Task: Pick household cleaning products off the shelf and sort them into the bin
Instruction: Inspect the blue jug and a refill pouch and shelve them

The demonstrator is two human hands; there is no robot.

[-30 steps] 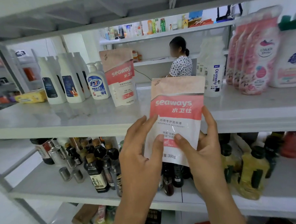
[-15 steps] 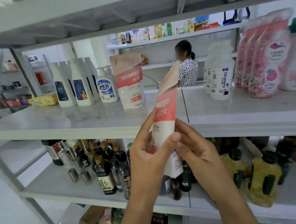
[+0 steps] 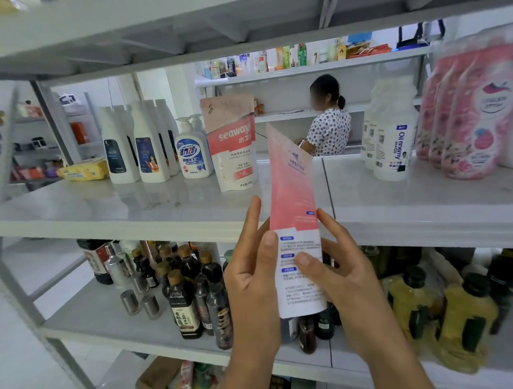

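Pink-and-white plastic detergent pouch (image 3: 292,198) held upright.
Left hand (image 3: 254,286) at seven o'clock and right hand (image 3: 346,282) at five pinch its lower edges; the slick pouch may slip.

The fine print on the pouch (image 3: 298,251) was too small to be read, and its side edges were covered by the left hand (image 3: 251,284) and the right hand (image 3: 346,282). Dark bottles (image 3: 321,324) were partly hidden behind it. The pink bags (image 3: 468,117) were blurred and cut off at the right edge. Items on the far shelf (image 3: 317,69) could not be told apart.
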